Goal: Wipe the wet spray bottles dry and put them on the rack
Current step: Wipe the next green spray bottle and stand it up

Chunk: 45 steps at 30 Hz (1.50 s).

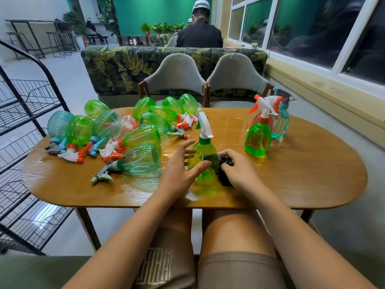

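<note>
table point(291, 180): wood-grain top, glossy, wet sheen in patches. spray bottles point(143, 159): translucent glossy plastic, ribbed bodies. trigger heads point(205, 124): opaque smooth plastic. rack point(27, 105): black metal wire, looks matt. cloth point(226, 159): dark, matt. chairs point(177, 74): grey fabric, matt.

A café or restaurant dining room is shown. An oval wooden table point(302, 174) is faced by two padded chairs point(177, 76), which are backed by a leaf-printed booth sofa point(116, 67). Beyond it a person point(199, 34) is seated at another table, and potted plants point(162, 27) are set before a green wall point(145, 11). Bar stools point(53, 42) are lined up at a high counter point(31, 21) at the far left, and large windows point(312, 28) are fitted along the right.
</note>
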Tool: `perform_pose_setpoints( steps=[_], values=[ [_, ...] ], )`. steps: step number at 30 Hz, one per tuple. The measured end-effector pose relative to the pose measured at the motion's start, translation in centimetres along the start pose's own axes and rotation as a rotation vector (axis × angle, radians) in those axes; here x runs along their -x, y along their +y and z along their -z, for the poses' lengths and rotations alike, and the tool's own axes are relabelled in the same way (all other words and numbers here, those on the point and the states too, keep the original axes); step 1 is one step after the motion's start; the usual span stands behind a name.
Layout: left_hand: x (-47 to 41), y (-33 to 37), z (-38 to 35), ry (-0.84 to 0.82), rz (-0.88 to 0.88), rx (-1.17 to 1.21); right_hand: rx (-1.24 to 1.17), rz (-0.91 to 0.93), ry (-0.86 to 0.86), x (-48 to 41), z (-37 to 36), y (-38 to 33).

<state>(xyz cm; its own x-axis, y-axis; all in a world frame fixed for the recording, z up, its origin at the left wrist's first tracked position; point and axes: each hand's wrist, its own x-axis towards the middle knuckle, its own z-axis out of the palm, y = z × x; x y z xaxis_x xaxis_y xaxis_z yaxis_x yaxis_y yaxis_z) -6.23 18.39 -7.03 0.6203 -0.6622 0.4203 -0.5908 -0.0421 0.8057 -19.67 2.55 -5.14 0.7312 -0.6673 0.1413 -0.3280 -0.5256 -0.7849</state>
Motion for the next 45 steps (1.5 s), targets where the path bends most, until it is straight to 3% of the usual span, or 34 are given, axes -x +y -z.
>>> perform_pose_setpoints(
  steps=[6, 14, 23, 30, 34, 37, 45],
  values=[
    [0.1, -0.2, -0.1, -0.029, -0.019, -0.037, -0.379, -0.070, 0.014, 0.0, 1.4, -2.0],
    [0.0, -0.8, -0.1, -0.052, -0.059, -0.070, -0.642, 0.103, -0.054, 0.7, 3.2, -5.1],
    [-0.1, -0.7, -0.1, -0.042, -0.089, -0.114, -0.413, 0.153, 0.085, 1.6, 1.2, -3.1],
    [-0.1, -0.5, 0.0, -0.031, -0.089, -0.108, -0.190, 0.095, 0.020, 2.1, -0.5, 0.2],
    [0.0, -0.4, 0.0, -0.029, -0.077, -0.107, 0.177, 0.197, 0.029, 2.1, -1.5, 0.8],
    [0.1, -0.2, 0.0, -0.021, -0.068, -0.051, 0.363, 0.150, 0.019, 2.2, -1.7, 0.8],
    [0.2, -0.1, -0.2, -0.022, -0.035, 0.027, -0.082, -0.062, 0.053, 1.3, 0.5, -1.5]
  ],
)
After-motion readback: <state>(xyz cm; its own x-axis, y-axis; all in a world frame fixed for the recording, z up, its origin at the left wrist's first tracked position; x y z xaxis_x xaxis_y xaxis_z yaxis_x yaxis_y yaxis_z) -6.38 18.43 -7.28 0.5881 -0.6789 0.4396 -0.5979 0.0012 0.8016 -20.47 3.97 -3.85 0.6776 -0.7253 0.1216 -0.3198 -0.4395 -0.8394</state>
